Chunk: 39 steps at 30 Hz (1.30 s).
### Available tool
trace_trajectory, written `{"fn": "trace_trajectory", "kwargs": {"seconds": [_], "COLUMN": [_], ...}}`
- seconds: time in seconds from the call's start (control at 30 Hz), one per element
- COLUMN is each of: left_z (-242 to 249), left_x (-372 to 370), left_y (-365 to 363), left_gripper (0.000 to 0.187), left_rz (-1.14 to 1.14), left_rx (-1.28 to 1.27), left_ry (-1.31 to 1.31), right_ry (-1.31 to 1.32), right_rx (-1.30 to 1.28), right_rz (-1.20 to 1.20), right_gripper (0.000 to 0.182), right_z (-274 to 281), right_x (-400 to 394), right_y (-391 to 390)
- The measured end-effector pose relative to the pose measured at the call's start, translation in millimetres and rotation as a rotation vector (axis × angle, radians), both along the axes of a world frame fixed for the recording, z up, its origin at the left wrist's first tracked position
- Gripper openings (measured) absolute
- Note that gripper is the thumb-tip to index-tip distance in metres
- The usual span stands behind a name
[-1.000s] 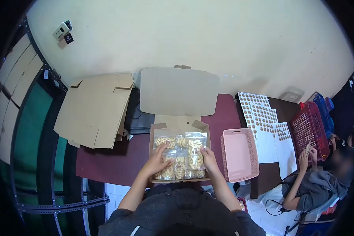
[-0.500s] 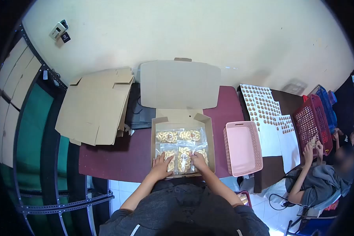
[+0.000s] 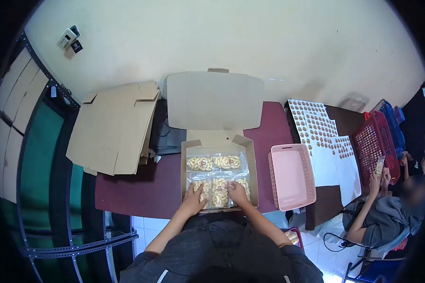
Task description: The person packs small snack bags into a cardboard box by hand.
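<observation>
An open cardboard box [image 3: 254,174] stands in front of me with its lid raised. Clear plastic packets of pale, curved nuts that look like cashews [image 3: 220,191] lie inside it in two rows. My left hand [image 3: 193,200] rests on the near-left packet [image 3: 202,186], fingers apart. Over the near-right packet [image 3: 243,183], my right hand [image 3: 239,192] has its fingers curled, pinching at that packet's edge beside the middle one. Two more packets [image 3: 200,163] form the far row, and the hands partly cover the near ones.
Flattened cardboard boxes [image 3: 111,127] are stacked left on the maroon table [image 3: 127,195]. A pink basket [image 3: 311,188] stands right of the box, with sticker sheets [image 3: 316,125] beyond. At far right a seated co-worker [image 3: 382,217] holds a small packet [image 3: 379,165] near a red basket [image 3: 387,141].
My right fingers have curled in more tightly at the near-right packet; my left hand has barely shifted. The co-worker's hands have raised a small packet upright.
</observation>
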<state>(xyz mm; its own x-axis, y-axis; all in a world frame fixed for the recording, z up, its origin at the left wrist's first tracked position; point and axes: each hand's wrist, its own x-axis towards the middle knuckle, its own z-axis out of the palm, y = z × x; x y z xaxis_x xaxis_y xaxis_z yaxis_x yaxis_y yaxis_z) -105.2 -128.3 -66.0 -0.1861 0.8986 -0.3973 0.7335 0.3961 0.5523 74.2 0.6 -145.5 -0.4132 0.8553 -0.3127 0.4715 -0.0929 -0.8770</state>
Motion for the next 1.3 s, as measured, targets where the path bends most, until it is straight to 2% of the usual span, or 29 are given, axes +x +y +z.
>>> {"fn": "trace_trajectory", "kwargs": {"seconds": [0.07,0.2,0.27,0.4,0.47,0.57,0.77,0.8,0.93,1.0,1.1,1.17,1.3], "left_z": [-8.0,7.7,3.4,10.2,11.4,12.5,0.1,-0.8,-1.2,-0.5,-4.4,-3.8,-23.4], "left_x": [-3.1,-2.9,-1.1,4.6,7.0,13.7,23.2,23.7,23.5,23.0,16.7,13.9,14.0], "left_y": [-0.6,3.0,5.1,16.8,26.1,37.9,37.3,35.5,33.5,33.0,37.6,40.7,36.5], "left_gripper": [0.070,0.067,0.066,0.068,0.069,0.073,0.082,0.083,0.082,0.075,0.071,0.072,0.072], "left_rz": [0.131,0.167,0.062,-0.038,-0.100,-0.180,-0.331,-0.334,-0.333,-0.228,-0.140,-0.127,-0.121], "left_rx": [0.111,0.146,0.156,0.227,0.221,0.223,0.054,0.095,0.068,0.189,0.187,0.208,0.105], "left_ry": [0.015,-0.060,0.041,0.112,0.141,0.168,0.135,0.154,0.160,0.157,0.191,0.179,0.177], "right_ry": [-0.071,-0.121,-0.161,-0.144,-0.232,-0.275,-0.361,-0.392,-0.420,-0.411,-0.365,-0.349,-0.491], "right_rx": [0.157,0.189,0.302,0.293,0.418,0.471,0.616,0.528,0.498,0.479,0.543,0.511,0.389], "right_rz": [-0.030,0.000,0.010,0.063,0.184,0.141,0.263,0.322,0.374,0.366,0.303,0.290,0.434], "right_gripper": [0.038,0.038,0.037,0.037,0.038,0.041,0.043,0.044,0.044,0.050,0.051,0.056,0.069], "right_z": [23.3,38.8,36.9,32.8,45.0,51.5,35.8,36.2,34.9,35.4,37.1,39.1,47.3], "right_x": [-1.3,0.4,2.7,5.1,4.5,0.5,5.9,7.6,9.5,9.3,6.1,0.2,-5.2], "right_y": [-4.1,-1.8,-0.4,3.9,3.2,1.9,6.4,7.2,3.0,5.8,10.0,13.4,12.5]}}
